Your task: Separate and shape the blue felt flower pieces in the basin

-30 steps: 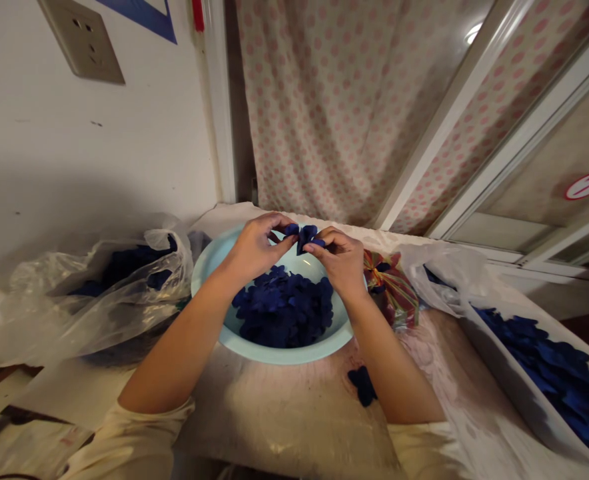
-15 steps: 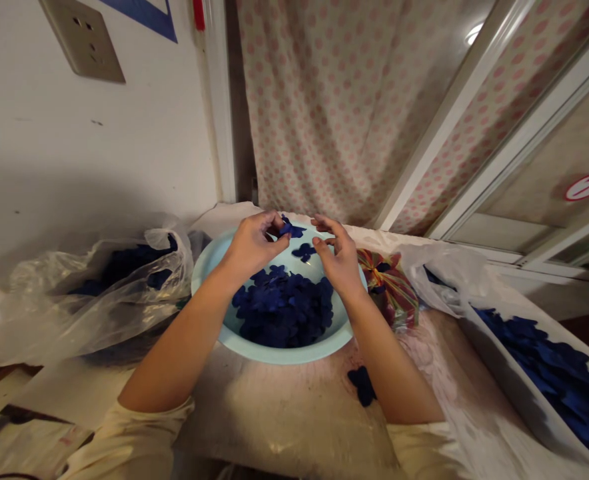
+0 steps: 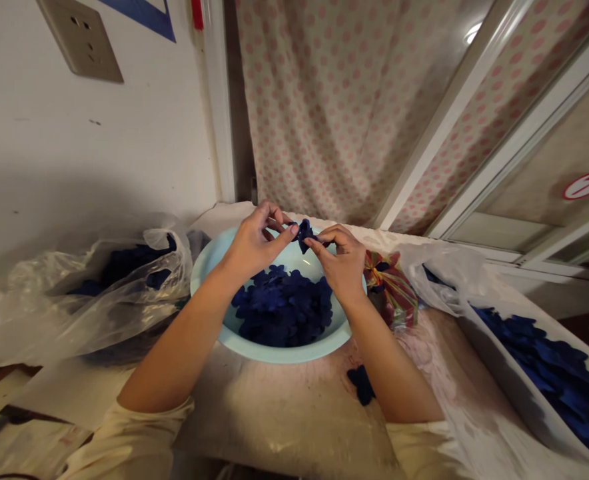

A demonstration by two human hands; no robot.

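Over the far side of a pale blue basin [image 3: 284, 355], my left hand [image 3: 260, 241] and my right hand [image 3: 342, 259] meet at a dark blue fabric flower [image 3: 304, 233]. Thumb and fingers of my left hand pinch its left side. The right hand pinches its right edge, and the flower looks folded between them. How many layers it has I cannot tell. Below both hands, a heap of dark blue flower pieces [image 3: 284, 307] lies in the basin.
A clear plastic bag [image 3: 84, 320] with blue pieces stands left of the basin. To the right are a red patterned packet [image 3: 394, 290], another plastic bag [image 3: 437, 273] and a white box [image 3: 504, 380] of blue pieces. One loose piece [image 3: 361, 385] lies beside my right forearm.
My right hand has closed from a loose, spread pose onto the flower held by the left. A separate blue piece that showed beside the right fingers is no longer seen apart.
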